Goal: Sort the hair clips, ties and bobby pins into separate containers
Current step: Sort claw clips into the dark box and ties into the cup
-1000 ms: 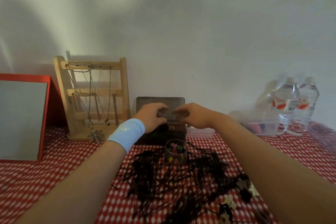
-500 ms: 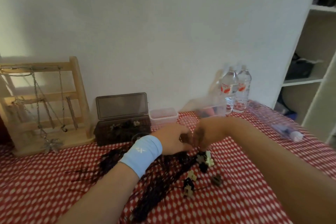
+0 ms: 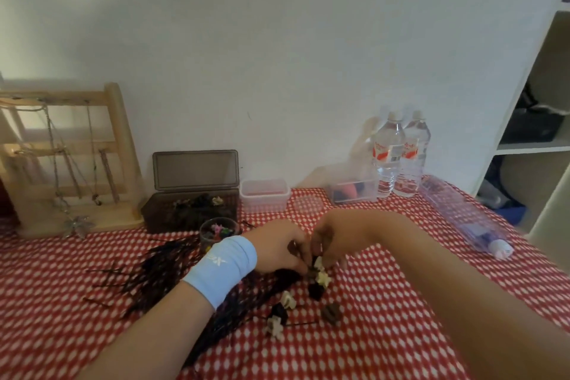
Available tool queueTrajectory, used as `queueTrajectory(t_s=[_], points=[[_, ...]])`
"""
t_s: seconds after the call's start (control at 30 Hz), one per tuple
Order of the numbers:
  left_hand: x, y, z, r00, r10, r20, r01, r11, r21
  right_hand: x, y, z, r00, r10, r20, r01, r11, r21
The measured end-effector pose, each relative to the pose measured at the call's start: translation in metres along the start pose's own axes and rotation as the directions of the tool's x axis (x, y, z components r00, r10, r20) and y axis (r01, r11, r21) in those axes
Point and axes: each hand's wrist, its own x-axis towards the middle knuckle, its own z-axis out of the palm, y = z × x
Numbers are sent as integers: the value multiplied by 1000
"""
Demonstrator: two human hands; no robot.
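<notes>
My left hand [image 3: 277, 251], with a pale blue wristband, and my right hand [image 3: 334, 237] meet over a row of small claw hair clips [image 3: 323, 278] on the red checked cloth. The fingers of both hands are curled down and pinch clips at the top of that row. More cream, black and brown clips [image 3: 288, 299] trail toward me. A heap of black bobby pins [image 3: 160, 268] lies left of and under my left wrist. An open dark box [image 3: 191, 210] at the back holds clips. A clear box [image 3: 351, 190] at the back right holds hair ties.
A small clear cup [image 3: 216, 230] with tiny coloured clips stands before the dark box. A clear tub [image 3: 265, 194] and a loose lid [image 3: 307, 203] sit behind my hands. A wooden jewellery stand [image 3: 68, 157], two water bottles [image 3: 388, 157], a clear tube case [image 3: 462, 216] and shelves [image 3: 539, 145] surround the table.
Both hands came back from the dark box at the rear to the clips near the middle of the cloth. My view swung right and dipped slightly.
</notes>
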Motion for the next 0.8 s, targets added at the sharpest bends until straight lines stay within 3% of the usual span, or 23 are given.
queueTrajectory(t_s=[0.23,0.33,0.57,0.8], points=[[-6,-22,-31,957,-180,-226,117,956,-268,23,9,-12,972,-112,-209,132,988,81],[0,-23,-37,942,-216,-258,165,965,-205,42,5,-12,967,-149,-206,160,987,35],[13,-25,-30,948,-255,-189,246,967,-68,57,-11,-3,984,-159,-80,151,983,-106],[18,-27,-29,934,-294,-204,271,953,-133,45,0,-14,975,-93,-200,131,974,185]])
